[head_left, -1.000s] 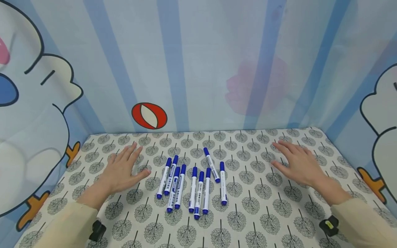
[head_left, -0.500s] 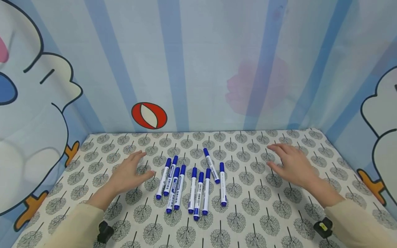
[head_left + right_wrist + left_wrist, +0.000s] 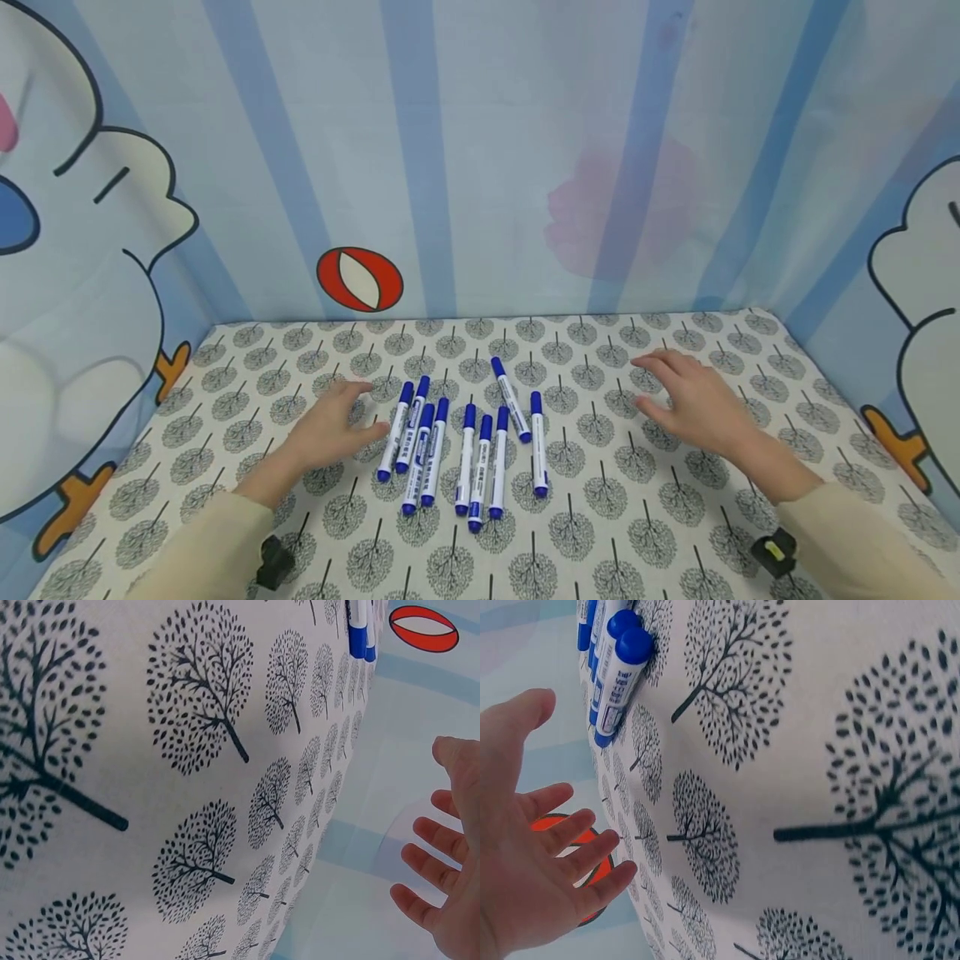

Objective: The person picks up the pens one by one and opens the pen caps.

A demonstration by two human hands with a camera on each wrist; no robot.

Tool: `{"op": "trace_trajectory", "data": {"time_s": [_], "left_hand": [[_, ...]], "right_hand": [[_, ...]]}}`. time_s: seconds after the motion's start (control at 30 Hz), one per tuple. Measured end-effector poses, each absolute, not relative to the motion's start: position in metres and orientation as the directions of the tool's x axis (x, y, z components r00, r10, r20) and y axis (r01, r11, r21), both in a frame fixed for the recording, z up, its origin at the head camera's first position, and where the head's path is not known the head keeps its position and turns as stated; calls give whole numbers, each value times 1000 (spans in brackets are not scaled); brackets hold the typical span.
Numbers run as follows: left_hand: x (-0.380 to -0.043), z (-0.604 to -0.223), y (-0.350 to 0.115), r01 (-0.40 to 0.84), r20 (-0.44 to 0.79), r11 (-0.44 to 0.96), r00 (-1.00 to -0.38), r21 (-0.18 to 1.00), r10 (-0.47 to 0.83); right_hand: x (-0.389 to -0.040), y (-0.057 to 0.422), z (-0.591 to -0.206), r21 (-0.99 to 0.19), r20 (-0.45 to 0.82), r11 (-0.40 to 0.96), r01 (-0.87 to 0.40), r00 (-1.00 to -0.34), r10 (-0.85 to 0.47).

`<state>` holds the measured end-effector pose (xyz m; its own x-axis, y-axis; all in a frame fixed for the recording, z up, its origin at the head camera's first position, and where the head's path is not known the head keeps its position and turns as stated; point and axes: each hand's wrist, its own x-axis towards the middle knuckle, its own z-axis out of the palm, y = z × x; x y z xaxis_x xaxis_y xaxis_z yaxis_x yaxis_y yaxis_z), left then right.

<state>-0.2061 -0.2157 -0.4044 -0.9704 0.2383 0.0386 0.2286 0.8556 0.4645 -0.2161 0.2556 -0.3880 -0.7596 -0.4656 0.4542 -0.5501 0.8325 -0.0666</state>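
Several white markers with blue caps lie on the patterned cloth in the middle of the head view. My left hand (image 3: 330, 423) hovers just left of the leftmost marker (image 3: 395, 432), thumb and fingers spread and holding nothing. In the left wrist view, the left hand (image 3: 540, 832) is apart from the nearby markers (image 3: 622, 686). To the right, my right hand (image 3: 693, 404) is held with fingers relaxed and thumb apart, with nothing in it. The rightmost marker (image 3: 539, 446) is the closest to it. One marker (image 3: 512, 400) lies slanted behind the others.
A cloth with a tree print (image 3: 600, 542) covers the table. Behind it hangs a striped blue curtain (image 3: 495, 167) with a printed red ball (image 3: 360, 279). Each sleeve has a small black device near the wrist, such as the right one (image 3: 775, 552).
Both hands have moved inward: the left one to the right, close to the markers, and the right one slightly to the left. The markers have stayed where they were.
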Motion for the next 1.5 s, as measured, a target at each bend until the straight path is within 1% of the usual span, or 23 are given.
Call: {"op": "trace_trajectory", "data": {"time_s": [0.17,0.3,0.5,0.8,0.93,1.07,1.3,1.5], "left_hand": [[-206,-408,-210,238,24,862,-967,447,255],[-205,-409,-204,221,22,877,-972,427,234],[-205,-410,-197,151,-11,892,-985,425,172],[-208,-408,-190,129,-19,914,-989,384,148],[-210,-409,-187,103,-37,922,-991,373,126],[-210,-407,-184,77,-65,917,-992,391,111],[-211,-408,-179,36,-103,901,-991,433,89],[-210,-409,-176,3,-131,892,-989,452,70]], "right_hand": [[-217,250,-390,-38,467,827,-561,-742,-482],[-217,246,-391,-21,468,823,-568,-733,-494],[-215,239,-392,-44,452,809,-586,-734,-507],[-212,228,-390,-41,439,783,-621,-715,-544],[-211,223,-390,-61,425,768,-638,-713,-558],[-209,217,-389,-77,410,764,-640,-719,-561],[-209,210,-391,-71,437,742,-667,-689,-578],[-207,207,-393,-74,431,748,-660,-697,-572]]}}
